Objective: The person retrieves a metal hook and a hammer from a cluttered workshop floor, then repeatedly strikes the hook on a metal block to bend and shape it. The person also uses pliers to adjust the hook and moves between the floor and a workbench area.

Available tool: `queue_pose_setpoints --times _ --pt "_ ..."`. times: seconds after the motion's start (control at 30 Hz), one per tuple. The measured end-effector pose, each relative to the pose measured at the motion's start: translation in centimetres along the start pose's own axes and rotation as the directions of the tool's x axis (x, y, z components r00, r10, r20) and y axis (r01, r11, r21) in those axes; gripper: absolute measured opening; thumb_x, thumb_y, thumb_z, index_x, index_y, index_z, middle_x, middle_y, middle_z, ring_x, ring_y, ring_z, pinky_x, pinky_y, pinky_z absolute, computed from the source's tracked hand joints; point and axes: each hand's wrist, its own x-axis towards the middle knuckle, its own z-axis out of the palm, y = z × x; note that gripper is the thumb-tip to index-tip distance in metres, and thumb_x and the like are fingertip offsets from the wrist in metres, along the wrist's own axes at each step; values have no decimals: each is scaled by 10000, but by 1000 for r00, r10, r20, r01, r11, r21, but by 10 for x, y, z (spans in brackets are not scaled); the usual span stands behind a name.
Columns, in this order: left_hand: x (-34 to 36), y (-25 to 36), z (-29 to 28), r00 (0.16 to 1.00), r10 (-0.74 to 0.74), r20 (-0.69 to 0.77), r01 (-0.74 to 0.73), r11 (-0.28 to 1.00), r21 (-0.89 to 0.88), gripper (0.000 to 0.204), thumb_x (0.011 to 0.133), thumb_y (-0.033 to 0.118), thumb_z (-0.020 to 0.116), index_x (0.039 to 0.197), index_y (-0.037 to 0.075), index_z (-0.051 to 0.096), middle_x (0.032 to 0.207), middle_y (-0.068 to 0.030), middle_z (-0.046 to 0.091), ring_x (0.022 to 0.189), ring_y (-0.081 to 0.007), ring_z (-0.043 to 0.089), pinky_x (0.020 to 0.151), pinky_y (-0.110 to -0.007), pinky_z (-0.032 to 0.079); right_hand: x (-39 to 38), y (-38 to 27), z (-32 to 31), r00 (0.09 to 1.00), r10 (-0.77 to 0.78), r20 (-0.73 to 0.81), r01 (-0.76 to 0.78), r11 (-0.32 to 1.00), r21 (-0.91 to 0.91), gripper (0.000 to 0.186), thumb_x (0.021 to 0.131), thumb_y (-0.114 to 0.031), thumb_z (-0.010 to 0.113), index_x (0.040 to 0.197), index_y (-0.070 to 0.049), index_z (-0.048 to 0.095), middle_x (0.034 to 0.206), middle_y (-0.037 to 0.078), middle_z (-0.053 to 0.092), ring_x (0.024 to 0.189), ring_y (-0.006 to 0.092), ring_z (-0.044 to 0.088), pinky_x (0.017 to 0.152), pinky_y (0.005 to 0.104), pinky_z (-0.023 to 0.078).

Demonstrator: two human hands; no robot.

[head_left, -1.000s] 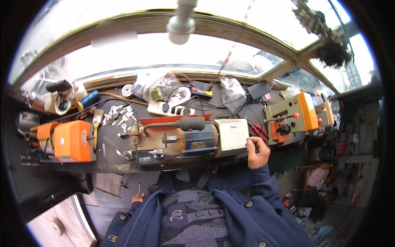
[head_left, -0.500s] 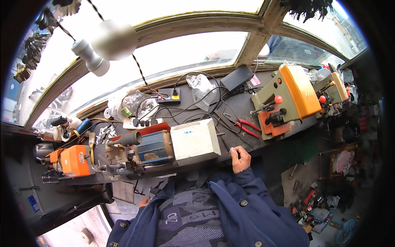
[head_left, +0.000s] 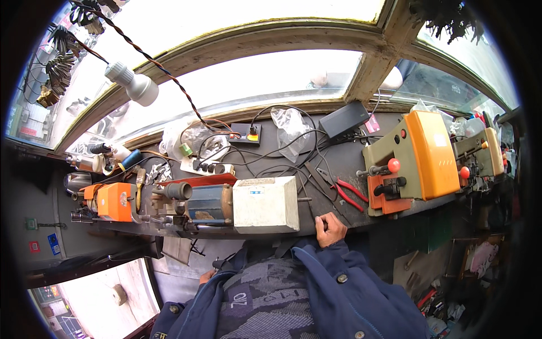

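My right hand [head_left: 330, 230] rests at the front edge of the dark workbench [head_left: 265, 233], its fingers curled into a loose fist with nothing visible in them. Just beyond it lie red-handled pliers [head_left: 351, 195] and dark, thin tools, apart from the hand. To its left stands a machine with a white box-shaped housing [head_left: 265, 204] and a blue motor [head_left: 204, 204]. Low beside my jacket, below the bench edge, a small part of my left hand [head_left: 207, 276] shows; the sleeve and jacket hide its fingers.
An orange-and-green key-cutting machine [head_left: 435, 155] with red knobs stands on the right. Black cables run round a power strip [head_left: 209, 166], a black adapter [head_left: 342, 121] and a plastic bag [head_left: 291, 133]. A lamp socket with a white bulb [head_left: 132, 83] hangs upper left.
The view has shifted and tilted, so the bench's right end sits lower in the picture. A blurred white round shape near the lamp is gone. My right hand stays at the bench edge, still closed.
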Motion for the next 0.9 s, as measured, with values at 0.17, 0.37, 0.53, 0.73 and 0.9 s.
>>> queue_pose_setpoints --times 0.17,0.37,0.53,0.73,0.9 --pt "-1 7 4 999 -30 18 26 977 213 342 960 351 684 903 14 689 711 -47 632 734 -94 521 676 -318 481 3 1 -2 1000 -7 13 6 1000 27 168 868 -170 716 750 -105 616 696 42 591 538 252 577 532 385 438" --pt "-3 13 9 998 -55 -13 57 990 131 323 977 319 659 900 5 675 704 -55 619 724 -98 507 667 -322 480 6 1 -2 1000 -29 4 29 999 46 174 873 -153 714 746 -86 616 658 52 564 503 227 539 511 365 412" --pt "-4 18 12 998 -55 -27 58 993 103 325 971 330 660 919 10 679 712 -74 626 719 -113 526 679 -330 486 6 2 -5 999 14 51 -15 1000 22 169 871 -172 718 756 -102 616 694 48 591 546 263 586 533 391 438" --pt "0 14 12 997 -67 -31 71 986 152 327 962 339 667 930 14 686 712 -84 630 714 -122 537 683 -335 490 8 3 -6 999 -9 39 7 999 41 165 871 -165 716 756 -100 618 694 51 592 551 263 593 534 393 439" --pt "2 9 12 997 -70 -41 76 981 179 330 955 347 672 940 18 692 712 -92 634 709 -130 546 686 -339 494 9 2 -5 998 -66 -19 67 993 92 175 865 -135 714 738 -76 610 637 55 543 478 225 512 493 362 392"
